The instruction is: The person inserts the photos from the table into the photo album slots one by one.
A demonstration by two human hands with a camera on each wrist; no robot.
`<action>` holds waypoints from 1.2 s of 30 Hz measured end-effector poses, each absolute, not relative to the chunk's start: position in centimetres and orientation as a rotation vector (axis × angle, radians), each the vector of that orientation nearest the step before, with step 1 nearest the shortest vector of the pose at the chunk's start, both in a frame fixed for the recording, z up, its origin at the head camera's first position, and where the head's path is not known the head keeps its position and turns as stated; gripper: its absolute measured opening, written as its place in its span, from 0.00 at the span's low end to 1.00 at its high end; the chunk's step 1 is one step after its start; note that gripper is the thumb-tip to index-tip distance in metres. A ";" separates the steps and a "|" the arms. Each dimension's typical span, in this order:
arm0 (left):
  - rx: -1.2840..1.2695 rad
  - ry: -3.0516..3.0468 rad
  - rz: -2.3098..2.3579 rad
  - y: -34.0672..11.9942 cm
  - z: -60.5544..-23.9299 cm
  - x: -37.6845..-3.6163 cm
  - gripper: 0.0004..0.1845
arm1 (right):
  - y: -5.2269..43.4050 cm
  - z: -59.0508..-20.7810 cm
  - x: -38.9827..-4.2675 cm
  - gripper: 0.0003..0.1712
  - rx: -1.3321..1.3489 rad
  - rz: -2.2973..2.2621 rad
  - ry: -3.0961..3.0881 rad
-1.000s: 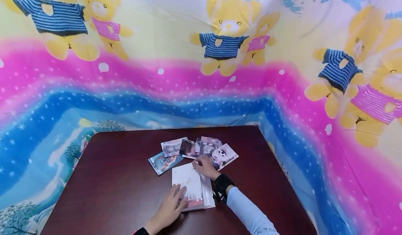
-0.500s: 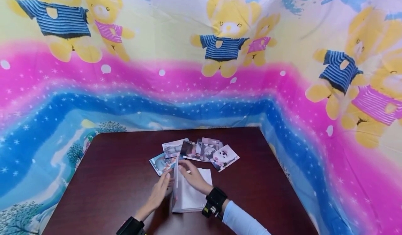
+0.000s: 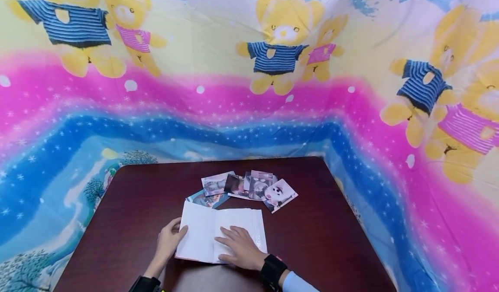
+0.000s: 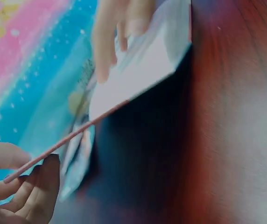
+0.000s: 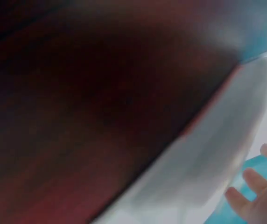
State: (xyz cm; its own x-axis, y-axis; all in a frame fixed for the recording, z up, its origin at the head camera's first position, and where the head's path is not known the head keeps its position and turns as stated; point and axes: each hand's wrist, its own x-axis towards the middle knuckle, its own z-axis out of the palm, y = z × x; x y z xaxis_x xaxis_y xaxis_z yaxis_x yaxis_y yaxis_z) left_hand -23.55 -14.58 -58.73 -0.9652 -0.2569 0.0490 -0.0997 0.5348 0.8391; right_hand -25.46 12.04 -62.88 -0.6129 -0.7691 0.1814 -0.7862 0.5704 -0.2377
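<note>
A white photo album (image 3: pixel 202 235) lies open on the dark red table (image 3: pixel 132 209) near its front edge. My left hand (image 3: pixel 175 233) holds the album's left cover at its outer edge; in the left wrist view the thin pink cover edge (image 4: pixel 68 140) runs between my thumb and curled fingers (image 4: pixel 38 186). My right hand (image 3: pixel 230 240) lies flat with straight fingers on the right-hand page (image 3: pixel 253 222). The right wrist view is blurred and shows the white page (image 5: pixel 208 168) and some fingertips (image 5: pixel 252 189).
Several loose photos (image 3: pixel 249 186) are spread in a row just behind the album, one with a white toy animal (image 3: pixel 278 194) at the right end. A bright cloth with teddy bears (image 3: pixel 278 45) hangs round the table on the far and both side edges.
The album was shut, then stood on edge as it opened, and now lies open flat. My left hand has moved out to the left cover and my right hand has come down onto the right page.
</note>
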 end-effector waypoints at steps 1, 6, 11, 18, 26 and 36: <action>0.318 -2.612 -1.389 -14.9 -59.1 -23.5 0.22 | 12.6 -63.2 -25.5 0.34 1.370 0.402 -2.729; 0.383 -2.699 -1.291 -16.5 -61.1 -22.9 0.23 | 14.5 -64.0 -25.8 0.39 1.453 0.271 -2.709; 0.337 -2.777 -1.169 -16.9 -63.1 -22.2 0.23 | 15.4 -64.6 -25.7 0.38 1.485 0.294 -2.670; 0.267 -2.685 -1.029 -14.8 -64.8 -21.8 0.26 | 16.2 -65.0 -25.6 0.37 1.459 0.329 -2.671; 0.150 -2.732 -0.736 -11.9 -65.9 -20.9 0.30 | 16.4 -64.9 -25.7 0.37 1.414 0.312 -2.691; 0.020 -2.631 -0.735 -10.1 -65.7 -20.7 0.26 | 18.1 -63.9 -28.7 0.25 1.172 0.793 -2.705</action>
